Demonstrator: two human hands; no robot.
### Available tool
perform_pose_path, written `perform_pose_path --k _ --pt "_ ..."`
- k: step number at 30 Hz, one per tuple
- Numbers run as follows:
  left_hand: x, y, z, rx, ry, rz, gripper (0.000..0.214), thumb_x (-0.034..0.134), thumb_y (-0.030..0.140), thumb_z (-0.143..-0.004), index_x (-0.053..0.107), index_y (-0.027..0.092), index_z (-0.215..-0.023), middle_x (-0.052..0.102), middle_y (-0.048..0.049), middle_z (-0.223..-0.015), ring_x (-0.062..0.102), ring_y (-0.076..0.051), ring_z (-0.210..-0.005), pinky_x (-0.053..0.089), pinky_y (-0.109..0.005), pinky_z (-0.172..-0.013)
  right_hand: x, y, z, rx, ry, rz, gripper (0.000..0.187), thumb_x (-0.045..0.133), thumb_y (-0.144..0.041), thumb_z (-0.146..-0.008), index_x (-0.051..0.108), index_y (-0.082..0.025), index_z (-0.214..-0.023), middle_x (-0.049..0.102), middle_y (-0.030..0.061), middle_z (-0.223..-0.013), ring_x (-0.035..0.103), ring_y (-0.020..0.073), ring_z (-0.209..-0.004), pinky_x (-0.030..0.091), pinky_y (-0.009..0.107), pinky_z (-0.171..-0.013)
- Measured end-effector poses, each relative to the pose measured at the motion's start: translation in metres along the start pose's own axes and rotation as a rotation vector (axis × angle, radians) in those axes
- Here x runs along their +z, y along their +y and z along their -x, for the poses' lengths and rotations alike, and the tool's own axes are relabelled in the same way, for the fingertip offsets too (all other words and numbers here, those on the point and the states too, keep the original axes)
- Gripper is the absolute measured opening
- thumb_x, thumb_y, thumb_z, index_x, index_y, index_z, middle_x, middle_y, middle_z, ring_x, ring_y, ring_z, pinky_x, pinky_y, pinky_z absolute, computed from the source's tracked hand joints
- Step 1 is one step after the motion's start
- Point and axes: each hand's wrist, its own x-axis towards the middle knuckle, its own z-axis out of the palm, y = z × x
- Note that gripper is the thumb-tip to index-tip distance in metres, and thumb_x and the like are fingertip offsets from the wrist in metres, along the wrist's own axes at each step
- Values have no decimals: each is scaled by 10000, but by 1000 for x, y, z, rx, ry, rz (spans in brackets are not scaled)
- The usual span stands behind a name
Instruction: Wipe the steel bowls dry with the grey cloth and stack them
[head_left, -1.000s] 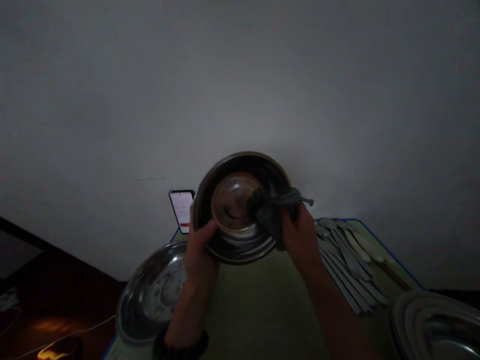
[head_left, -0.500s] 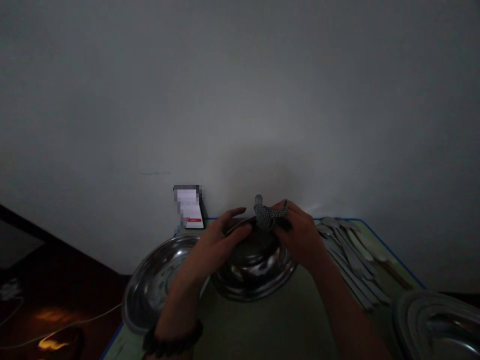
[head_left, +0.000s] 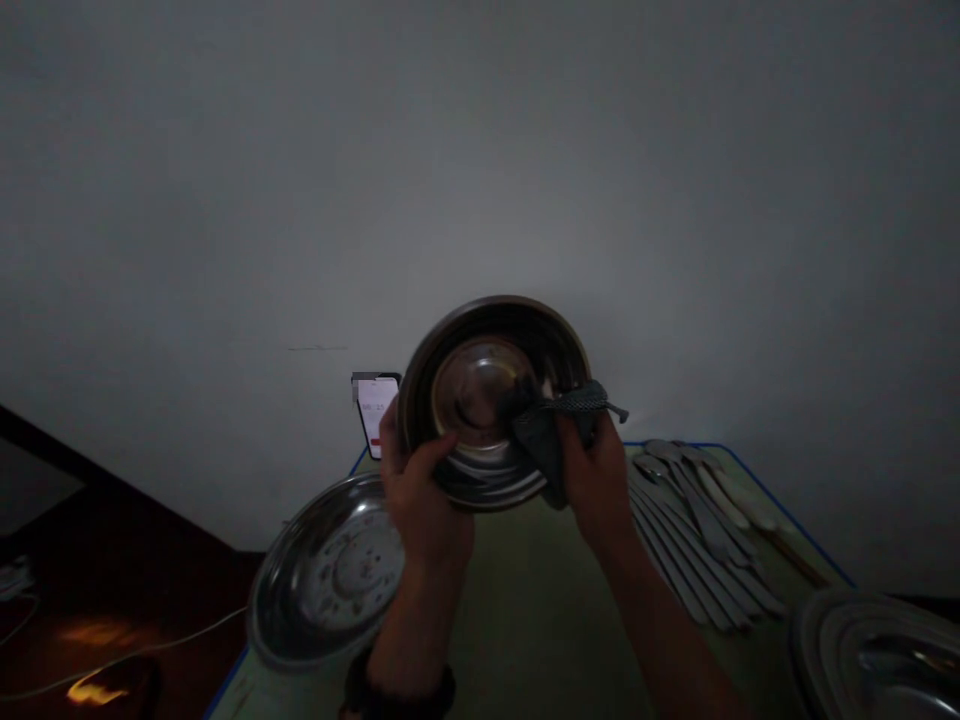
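Note:
A round stainless steel bowl [head_left: 480, 480] is held up above the table, its inside tilted toward me. My left hand [head_left: 429, 505] grips its left edge, thumb over the inner side and fingers behind the rim. At the right side, my right hand [head_left: 596, 475] is closed on a dark checked cloth [head_left: 541, 445], which lies against the bowl's inside and over its right rim. Below and left of the bowl sits a larger steel basin [head_left: 300, 590] with spots on its bottom, partly covered by my left arm.
Several spoons and other long utensils [head_left: 697, 530] lie fanned out on the right of the green table [head_left: 551, 620]. Stacked steel dishes [head_left: 862, 650] stand at the front right. A lit phone [head_left: 373, 410] leans on the wall [head_left: 480, 180]. A cable [head_left: 180, 638] runs at left.
The bowl has gone from underside-up near the table to raised, with its inside facing me. My left hand has shifted to its left rim; the cloth is now at the inner right side.

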Motion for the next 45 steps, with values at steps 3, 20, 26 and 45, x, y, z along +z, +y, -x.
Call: perform_pose_path --k 3,20,26,45 --pt "4 5 -4 -24 -51 105 509 604 140 -673 600 299 -1157 644 -3 -1218 567 -269 -1173 479 -385 -951 -20 -2 -13 -60 -11 64 345 553 -459 -803 617 -149 -941 669 113 -931 599 261 -879 438 400 -782" --pt "1 30 1 -26 -503 -324 216 663 283 -792 676 274 -1007 711 -14 -1071 647 -193 -990 520 -295 -804 -48 -21 -15 -698 -52 12 154 630 -69 -708 629 -206 -779 615 -8 -819 583 139 -764 461 267 -708" --pt "0 31 -7 -63 -122 63 254 783 228 -635 739 274 -880 748 30 -897 682 -161 -881 525 -225 -747 -23 -5 -11 -244 76 -41 211 586 -340 -806 624 -160 -910 642 48 -851 574 186 -788 446 306 -700" --pt "-20 33 -5 -289 -740 -298 420 582 395 -852 551 371 -1271 594 31 -1329 519 -227 -1245 383 -355 -1074 -55 -18 -26 -398 -310 333 168 578 -254 -754 639 -180 -893 671 77 -863 612 216 -788 471 346 -734"
